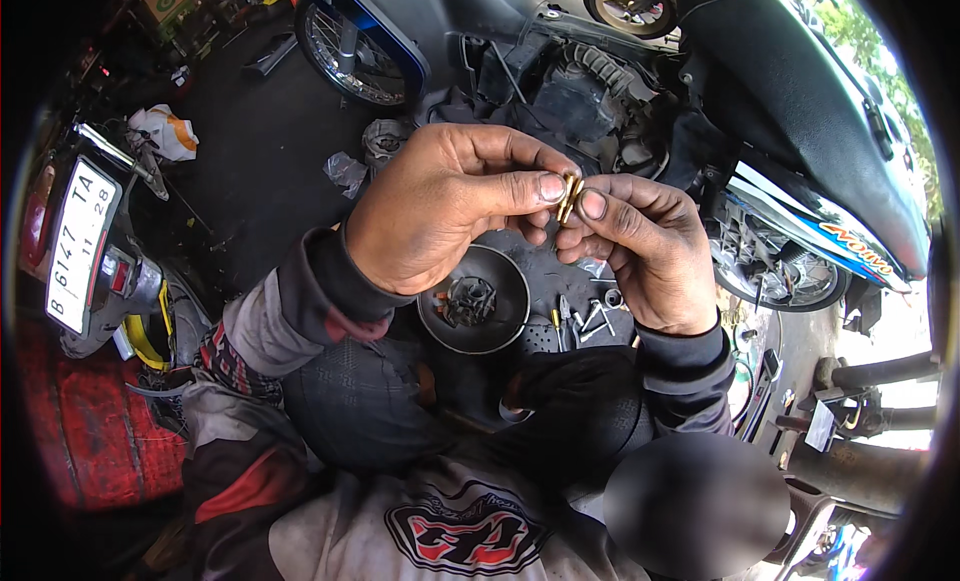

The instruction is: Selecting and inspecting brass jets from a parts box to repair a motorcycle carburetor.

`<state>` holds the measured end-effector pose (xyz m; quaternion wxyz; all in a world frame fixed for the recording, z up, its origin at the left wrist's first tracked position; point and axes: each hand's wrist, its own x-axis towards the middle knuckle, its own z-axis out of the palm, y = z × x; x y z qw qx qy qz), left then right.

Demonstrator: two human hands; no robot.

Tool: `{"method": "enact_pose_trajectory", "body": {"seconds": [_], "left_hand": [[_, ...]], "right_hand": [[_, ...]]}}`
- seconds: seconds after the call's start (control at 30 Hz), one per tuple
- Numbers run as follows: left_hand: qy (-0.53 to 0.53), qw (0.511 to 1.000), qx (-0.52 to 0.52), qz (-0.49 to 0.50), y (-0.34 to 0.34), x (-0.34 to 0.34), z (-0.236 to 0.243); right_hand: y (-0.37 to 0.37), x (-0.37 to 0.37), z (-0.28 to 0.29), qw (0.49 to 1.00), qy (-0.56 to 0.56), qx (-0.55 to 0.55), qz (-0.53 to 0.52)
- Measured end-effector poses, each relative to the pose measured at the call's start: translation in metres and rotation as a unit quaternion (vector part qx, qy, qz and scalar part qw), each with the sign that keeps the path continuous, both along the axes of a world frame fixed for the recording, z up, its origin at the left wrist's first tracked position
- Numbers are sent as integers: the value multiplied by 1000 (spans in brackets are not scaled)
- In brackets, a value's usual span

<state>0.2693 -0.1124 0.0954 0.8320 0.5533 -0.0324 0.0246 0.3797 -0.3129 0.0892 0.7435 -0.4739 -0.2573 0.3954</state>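
Observation:
My left hand (440,206) and my right hand (645,246) meet in front of the motorcycle. Thumb and fingers of each are pinched on a small brass-coloured part (569,199). It is narrow and held at a tilt between the two thumb tips. Fingers cover much of it, so I cannot tell whether it is one piece or two. Below the hands, between my knees, stands a dark round bowl (505,331) with small loose parts (468,301) inside.
Right of the bowl lie pliers (565,313) and several wrenches (598,321). Ahead is a motorcycle with its engine area (585,96) exposed and a black seat (790,81). A red drum (100,431) and a number plate (82,246) are at the left; a white bag (163,131) lies beyond.

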Motion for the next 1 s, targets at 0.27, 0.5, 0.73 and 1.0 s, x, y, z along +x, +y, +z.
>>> {"method": "enact_pose_trajectory", "body": {"seconds": [0.27, 0.5, 0.73, 1.0], "left_hand": [[1, 1000, 12, -29, 4, 1, -2], [20, 999, 7, -38, 6, 0, -1], [12, 998, -8, -54, 9, 1, -2], [23, 998, -11, -53, 9, 0, -2]], "right_hand": [[-2, -1, 1, 1000, -12, -9, 20], [-3, 0, 2, 999, -17, -11, 31], [-3, 1, 0, 999, -11, -14, 37], [-4, 2, 0, 999, -3, -17, 49]]}}
